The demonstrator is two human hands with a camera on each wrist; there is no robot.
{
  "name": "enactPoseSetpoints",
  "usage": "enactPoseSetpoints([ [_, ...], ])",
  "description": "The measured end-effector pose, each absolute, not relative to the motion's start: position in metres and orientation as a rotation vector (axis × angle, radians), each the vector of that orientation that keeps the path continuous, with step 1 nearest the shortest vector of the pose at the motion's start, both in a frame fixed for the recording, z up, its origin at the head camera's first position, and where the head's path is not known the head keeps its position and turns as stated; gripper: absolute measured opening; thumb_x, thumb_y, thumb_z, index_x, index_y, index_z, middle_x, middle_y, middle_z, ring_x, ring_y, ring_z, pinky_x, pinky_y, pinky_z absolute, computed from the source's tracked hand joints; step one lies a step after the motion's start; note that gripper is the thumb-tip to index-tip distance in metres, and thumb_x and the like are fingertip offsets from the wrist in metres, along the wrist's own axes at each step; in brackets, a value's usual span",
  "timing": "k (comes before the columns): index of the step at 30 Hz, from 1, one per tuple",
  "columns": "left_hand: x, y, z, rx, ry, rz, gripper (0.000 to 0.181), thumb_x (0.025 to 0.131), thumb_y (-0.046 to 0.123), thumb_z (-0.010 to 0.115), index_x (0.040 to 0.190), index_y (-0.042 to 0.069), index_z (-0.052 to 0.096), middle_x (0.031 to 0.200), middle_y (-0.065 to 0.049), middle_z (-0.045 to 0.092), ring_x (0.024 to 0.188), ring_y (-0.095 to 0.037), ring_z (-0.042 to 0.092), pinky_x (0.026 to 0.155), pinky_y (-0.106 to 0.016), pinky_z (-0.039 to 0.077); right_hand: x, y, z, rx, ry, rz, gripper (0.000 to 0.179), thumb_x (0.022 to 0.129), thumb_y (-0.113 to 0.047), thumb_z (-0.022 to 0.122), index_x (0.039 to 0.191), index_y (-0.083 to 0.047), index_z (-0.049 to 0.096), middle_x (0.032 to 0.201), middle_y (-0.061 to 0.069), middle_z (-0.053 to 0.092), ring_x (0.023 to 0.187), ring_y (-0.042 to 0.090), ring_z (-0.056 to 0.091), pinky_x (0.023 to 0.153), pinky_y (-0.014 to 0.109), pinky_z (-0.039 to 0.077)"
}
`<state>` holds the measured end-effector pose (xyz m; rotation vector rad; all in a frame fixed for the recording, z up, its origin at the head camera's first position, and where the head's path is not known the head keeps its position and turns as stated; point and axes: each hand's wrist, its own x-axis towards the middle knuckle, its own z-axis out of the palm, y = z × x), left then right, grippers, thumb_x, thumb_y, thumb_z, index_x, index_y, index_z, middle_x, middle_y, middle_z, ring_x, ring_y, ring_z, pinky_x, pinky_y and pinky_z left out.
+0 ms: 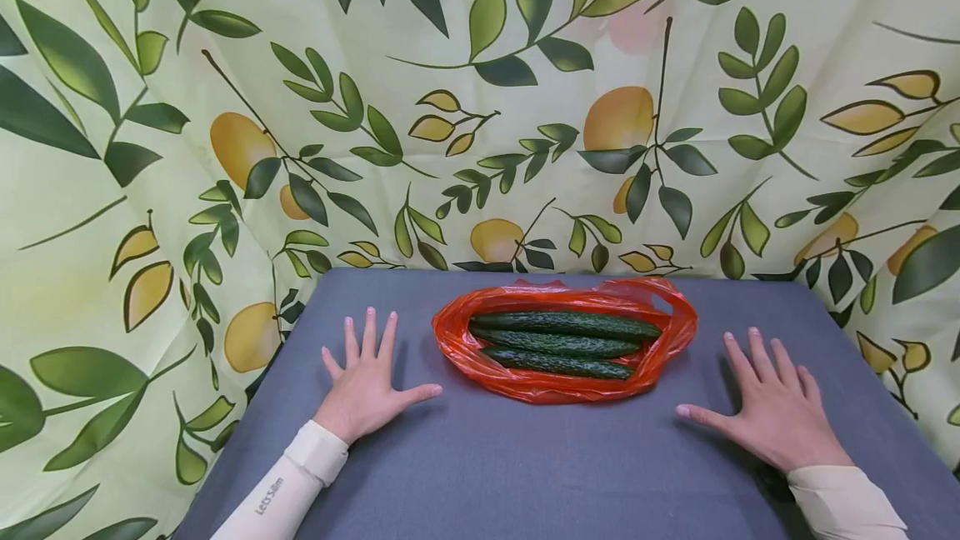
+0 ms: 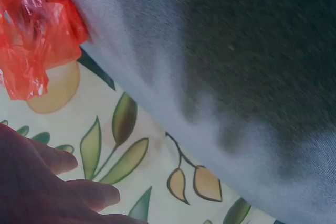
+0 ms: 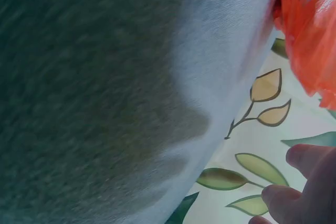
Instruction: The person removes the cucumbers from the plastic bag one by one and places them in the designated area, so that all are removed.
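Three dark green cucumbers (image 1: 562, 344) lie side by side in an opened red plastic bag (image 1: 540, 394) at the middle of the table. To the bag's left, my left hand (image 1: 367, 386) has its fingers spread, the thumb toward the bag but apart from it. My right hand (image 1: 780, 415) is spread likewise on the other side, lower than the bag, holding nothing. Part of the red bag (image 2: 47, 30) shows at the upper left of the left wrist view, and the bag's other end (image 3: 315, 35) at the upper right of the right wrist view.
A grey-blue cloth covers the table (image 1: 525, 473). Behind it and along both sides hangs a pale curtain (image 1: 360, 215) printed with leaves and yellow fruit. The table's back edge lies just behind the bag.
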<state>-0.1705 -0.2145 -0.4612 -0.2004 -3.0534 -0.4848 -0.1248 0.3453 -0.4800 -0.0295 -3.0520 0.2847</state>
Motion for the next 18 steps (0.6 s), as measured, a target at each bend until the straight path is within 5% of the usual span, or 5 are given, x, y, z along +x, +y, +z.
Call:
enactPoseSetpoints([
  [12, -0.173, -0.196, -0.456, -0.239, -3.042, -0.536, 0.133, 0.081, 0.088, 0.069, 0.176, 0.017, 0.009, 0.182, -0.019, -0.007, 0.164, -0.057, -0.014, 0.117, -0.091, -0.005, -0.136, 0.327, -0.467, -0.002, -3.034, 0.415, 0.132, 0.086, -0.086, 0.066, 0.173, -0.004, 0.011, 0.175, 0.038, 0.010, 0.152, 0.067, 0.020, 0.111, 0.088, 0.021],
  [18, -0.178, -0.172, -0.444, -0.430, -2.928, -0.536, 0.115, 0.090, 0.079, 0.068, 0.174, 0.014, 0.023, 0.182, -0.019, 0.013, 0.168, -0.051, 0.007, 0.128, -0.078, 0.012, -0.156, 0.310, -0.447, -0.050, -2.958, 0.740, 0.117, 0.096, -0.076, 0.061, 0.173, -0.002, 0.012, 0.172, 0.040, 0.018, 0.148, 0.068, 0.029, 0.111, 0.088, 0.029],
])
